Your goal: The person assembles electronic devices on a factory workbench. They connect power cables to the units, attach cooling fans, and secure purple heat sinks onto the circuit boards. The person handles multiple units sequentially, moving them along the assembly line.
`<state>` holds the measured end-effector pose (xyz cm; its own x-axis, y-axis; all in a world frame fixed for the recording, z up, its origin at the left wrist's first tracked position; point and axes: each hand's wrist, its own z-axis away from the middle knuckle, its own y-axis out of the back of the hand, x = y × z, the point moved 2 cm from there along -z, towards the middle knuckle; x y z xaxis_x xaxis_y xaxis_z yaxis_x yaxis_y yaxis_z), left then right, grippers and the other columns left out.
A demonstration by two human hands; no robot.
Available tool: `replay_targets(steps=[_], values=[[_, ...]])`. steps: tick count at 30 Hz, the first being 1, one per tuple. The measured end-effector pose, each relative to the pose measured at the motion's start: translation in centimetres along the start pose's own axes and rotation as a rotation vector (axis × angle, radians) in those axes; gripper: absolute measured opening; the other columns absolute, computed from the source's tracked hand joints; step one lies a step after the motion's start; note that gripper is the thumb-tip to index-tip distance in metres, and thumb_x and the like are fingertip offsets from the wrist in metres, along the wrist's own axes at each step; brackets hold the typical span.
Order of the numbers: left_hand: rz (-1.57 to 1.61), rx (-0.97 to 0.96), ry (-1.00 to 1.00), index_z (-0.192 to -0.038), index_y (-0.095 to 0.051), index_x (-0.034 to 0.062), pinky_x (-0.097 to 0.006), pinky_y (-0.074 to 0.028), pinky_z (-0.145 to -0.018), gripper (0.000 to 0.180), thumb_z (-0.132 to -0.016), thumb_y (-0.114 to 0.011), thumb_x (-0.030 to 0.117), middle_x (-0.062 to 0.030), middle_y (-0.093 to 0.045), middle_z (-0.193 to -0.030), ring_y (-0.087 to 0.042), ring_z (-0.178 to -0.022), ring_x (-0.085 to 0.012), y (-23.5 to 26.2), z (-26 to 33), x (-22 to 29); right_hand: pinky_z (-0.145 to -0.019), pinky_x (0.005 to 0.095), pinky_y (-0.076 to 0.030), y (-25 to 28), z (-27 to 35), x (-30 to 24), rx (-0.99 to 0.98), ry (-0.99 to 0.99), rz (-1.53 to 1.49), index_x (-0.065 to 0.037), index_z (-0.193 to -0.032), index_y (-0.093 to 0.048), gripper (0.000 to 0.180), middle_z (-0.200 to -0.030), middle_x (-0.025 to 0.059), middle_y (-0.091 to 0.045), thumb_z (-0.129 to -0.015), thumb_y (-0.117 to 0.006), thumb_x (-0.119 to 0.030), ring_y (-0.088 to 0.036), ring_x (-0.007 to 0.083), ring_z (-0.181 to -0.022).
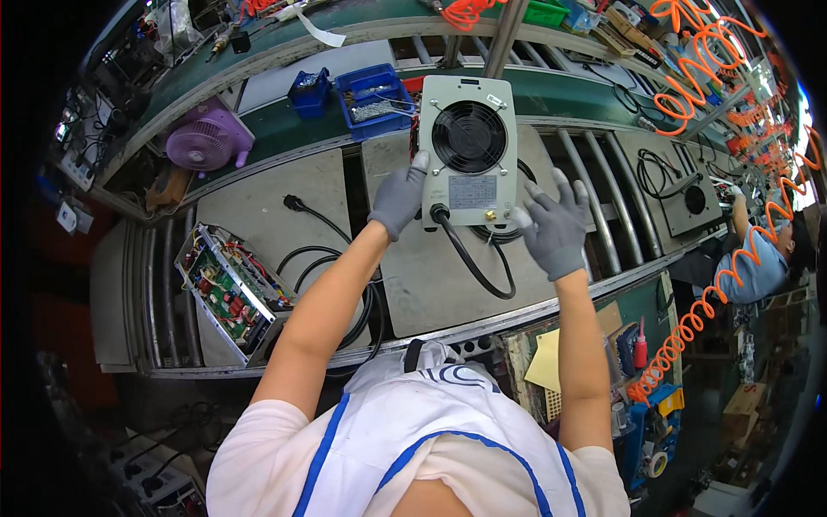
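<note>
A light-grey metal power unit (437, 191) with a round black fan grille (469, 138) stands in front of me, its back panel facing me. My left hand (400, 198), in a grey glove, grips the unit's left edge, thumb against the panel side and the other fingers hidden. My right hand (556, 226), gloved too, is open with spread fingers beside the unit's lower right corner; whether a fingertip touches is unclear. A thick black power cord (474, 263) loops out of the panel's lower left, left of a small brass fitting (491, 214).
An opened unit with circuit boards (228, 289) lies at left near black cables (320, 252). Blue screw bins (372, 108) and a purple fan (205, 142) sit behind. Rollers (607, 198) run rightward to another unit (687, 202) and a co-worker (758, 267). Orange coiled hoses (689, 323) hang right.
</note>
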<state>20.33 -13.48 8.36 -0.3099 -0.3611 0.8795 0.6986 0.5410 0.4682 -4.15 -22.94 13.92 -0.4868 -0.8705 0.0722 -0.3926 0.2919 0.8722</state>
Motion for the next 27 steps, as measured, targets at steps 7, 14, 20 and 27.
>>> replay_targets(steps=[7,14,20,27], values=[[-0.020,0.003,0.020,-0.077,-0.064,-0.0048,-0.045,-0.045,-0.068,0.078,-0.091,-0.030,0.065,-0.0260,-0.060,-0.070,-0.061,-0.073,-0.0412,-0.4,-0.7,-1.6,-0.106,0.0520,-0.027,-1.6,-2.4,-0.2,0.191,-0.358,-0.416,-0.011,-0.139,-0.034,0.095,-0.146,0.0156,-0.030,-0.062,-0.080,-0.045,-0.029,0.0347,-0.133],[-0.011,-0.002,0.020,-0.079,-0.064,-0.0042,-0.045,-0.045,-0.069,0.076,-0.092,-0.031,0.064,-0.0248,-0.061,-0.072,-0.060,-0.073,-0.0406,0.4,0.9,-0.7,-0.104,0.0409,-0.036,-1.7,-2.7,0.4,-0.243,-0.403,-0.180,-0.008,-0.142,-0.030,0.095,-0.137,0.0139,-0.043,-0.065,-0.080,-0.032,-0.041,0.0335,-0.125],[-0.074,0.048,-0.063,-0.086,-0.064,-0.0020,-0.048,-0.044,-0.069,0.060,-0.095,-0.036,0.051,-0.0245,-0.062,-0.076,-0.059,-0.076,-0.0415,-1.9,0.5,-3.9,-0.097,0.0414,-0.040,-3.6,3.0,0.7,-0.003,-0.351,-0.696,-0.007,-0.127,-0.049,0.058,-0.120,0.0180,-0.055,-0.073,-0.067,-0.014,-0.052,0.0360,-0.111],[0.203,-0.196,-0.035,-0.116,-0.053,-0.0016,-0.034,-0.048,-0.067,0.038,-0.086,-0.058,0.020,-0.0139,-0.062,-0.091,-0.057,-0.078,-0.0229,-4.7,5.8,-13.4,-0.090,0.0452,-0.039,-3.0,8.7,-4.8,-0.224,-0.352,-0.417,0.001,-0.116,-0.053,0.045,-0.112,0.0184,-0.055,-0.075,-0.056,-0.017,-0.051,0.0325,-0.105]])
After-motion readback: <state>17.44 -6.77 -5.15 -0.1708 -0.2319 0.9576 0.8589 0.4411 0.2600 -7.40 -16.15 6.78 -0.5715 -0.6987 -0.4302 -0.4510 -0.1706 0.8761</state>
